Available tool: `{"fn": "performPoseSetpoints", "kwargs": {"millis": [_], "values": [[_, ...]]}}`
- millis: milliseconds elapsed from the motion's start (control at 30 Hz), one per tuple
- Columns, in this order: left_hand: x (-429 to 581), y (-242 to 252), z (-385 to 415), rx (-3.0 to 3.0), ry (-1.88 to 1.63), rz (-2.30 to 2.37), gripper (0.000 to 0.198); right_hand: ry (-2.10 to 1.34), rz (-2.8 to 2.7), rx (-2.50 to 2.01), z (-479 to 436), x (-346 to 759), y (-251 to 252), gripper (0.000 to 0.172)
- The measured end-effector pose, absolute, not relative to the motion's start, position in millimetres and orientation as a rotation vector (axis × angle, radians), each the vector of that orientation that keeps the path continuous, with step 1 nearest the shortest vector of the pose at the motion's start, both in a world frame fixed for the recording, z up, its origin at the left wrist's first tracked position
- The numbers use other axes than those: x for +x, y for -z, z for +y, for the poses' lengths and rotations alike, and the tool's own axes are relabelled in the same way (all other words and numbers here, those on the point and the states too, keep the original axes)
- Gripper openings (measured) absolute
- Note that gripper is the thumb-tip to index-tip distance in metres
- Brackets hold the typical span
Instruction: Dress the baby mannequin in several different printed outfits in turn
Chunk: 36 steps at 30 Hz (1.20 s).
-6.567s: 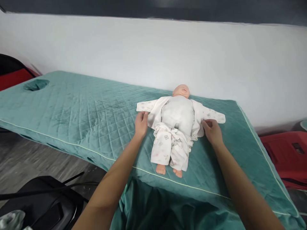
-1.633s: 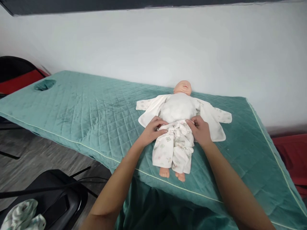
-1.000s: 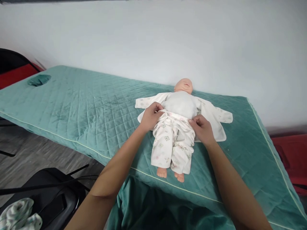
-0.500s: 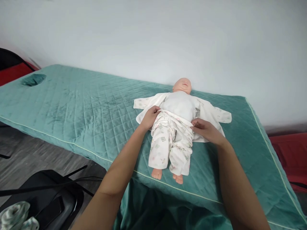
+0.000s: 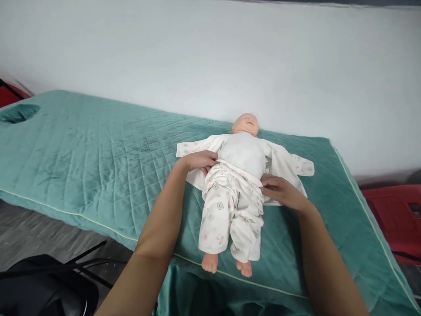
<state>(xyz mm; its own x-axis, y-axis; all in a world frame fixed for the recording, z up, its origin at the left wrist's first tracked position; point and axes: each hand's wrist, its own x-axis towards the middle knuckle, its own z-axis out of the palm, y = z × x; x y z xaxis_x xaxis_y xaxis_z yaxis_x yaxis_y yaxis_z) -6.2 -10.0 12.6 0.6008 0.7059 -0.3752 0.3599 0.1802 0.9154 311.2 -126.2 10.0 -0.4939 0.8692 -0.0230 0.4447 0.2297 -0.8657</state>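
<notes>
A baby doll [image 5: 246, 125] lies on its back on the green quilted bed, feet toward me. White patterned trousers [image 5: 217, 206] cover its legs up to the waist. Its white jacket [image 5: 284, 164] is spread out to both sides, with the sleeves stretched outward, leaving the pale torso showing. At the waistband's left side, my left hand [image 5: 201, 161] has its fingers bent against the cloth. My right hand [image 5: 279, 189] pinches the trousers at the other side of the waist. The fingertips of both hands are partly hidden by cloth.
The green bed cover [image 5: 98, 145] stretches far to the left, with a face hole [image 5: 19, 113] at that end. A white wall [image 5: 204, 57] runs behind. A black chair [image 5: 42, 285] stands at lower left, and a red object [image 5: 391, 215] is beyond the right edge.
My left hand has turned flatter, its wrist now further out from the doll's waist. My right hand stays at the waistband. The whole view has shifted slightly.
</notes>
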Motion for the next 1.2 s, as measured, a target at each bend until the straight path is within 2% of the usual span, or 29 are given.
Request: {"fn": "performPoseSetpoints", "kwargs": {"millis": [267,567,733,900,1033,1200], "values": [[-19.0,-5.3,-14.9,1.492,-0.358,0.868,0.031,-1.234,-2.052,-1.266,-129.8,310.0,-13.7,0.014],[-25.3,-5.1,-16.8,1.504,-0.312,0.792,0.033,-1.152,-1.737,-1.396,-129.1,311.9,2.5,0.022],[-26.5,0.0,-18.4,1.458,-0.407,0.804,0.035,-0.975,-1.448,-1.440,-127.3,306.0,1.5,0.023],[-23.6,3.9,-19.0,1.388,-0.480,0.861,0.039,-0.687,-1.206,-1.573,-122.5,293.5,6.1,0.015],[-20.9,9.4,-19.7,1.350,-0.560,0.886,0.037,-0.567,-1.308,-1.657,-118.0,288.6,13.2,0.013],[-21.3,7.7,-20.6,1.386,-0.480,0.903,0.031,-0.685,-1.471,-1.707,-113.3,292.6,20.3,0.015]]}}
